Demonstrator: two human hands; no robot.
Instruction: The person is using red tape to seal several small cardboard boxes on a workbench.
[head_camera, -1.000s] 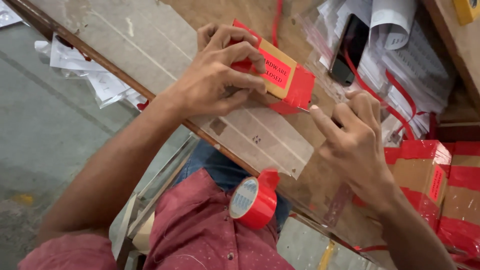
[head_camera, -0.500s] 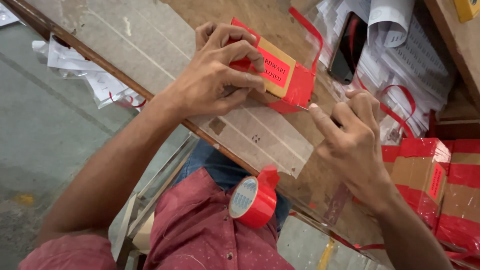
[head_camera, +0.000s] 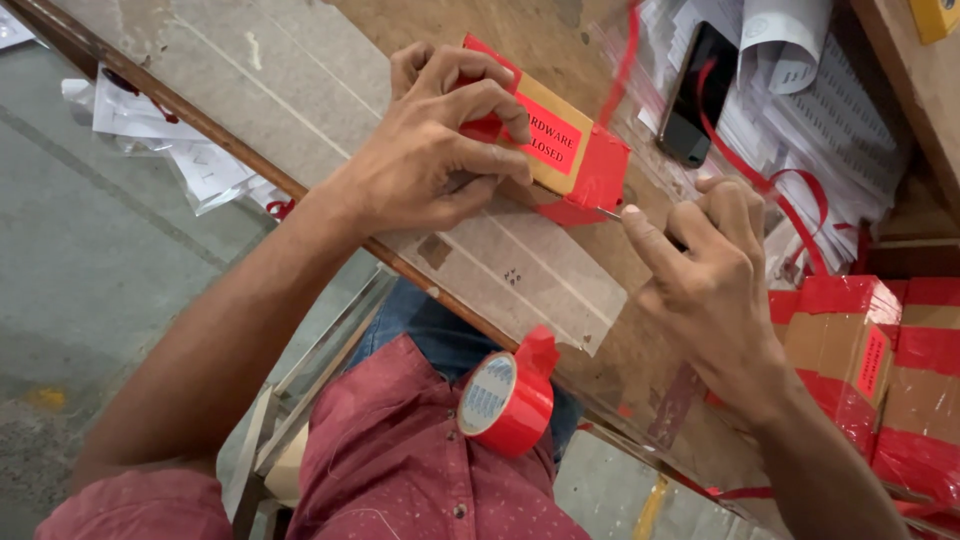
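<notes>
Both hands worked at one small cardboard box on the counter. The left hand clamped it down, long axis running toward the right hand, whose fingers pinched a thin blade at the box's red-taped end. A red tape roll rested against the shirt; a phone lay beyond.

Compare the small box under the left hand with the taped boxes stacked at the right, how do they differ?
The small box lies on the worktable, gripped by the left hand; the stacked boxes sit untouched at the right edge. The small box looks slimmer, with a red label on top; the stacked boxes look bulkier. Both are brown cardboard bound in red tape.
</notes>
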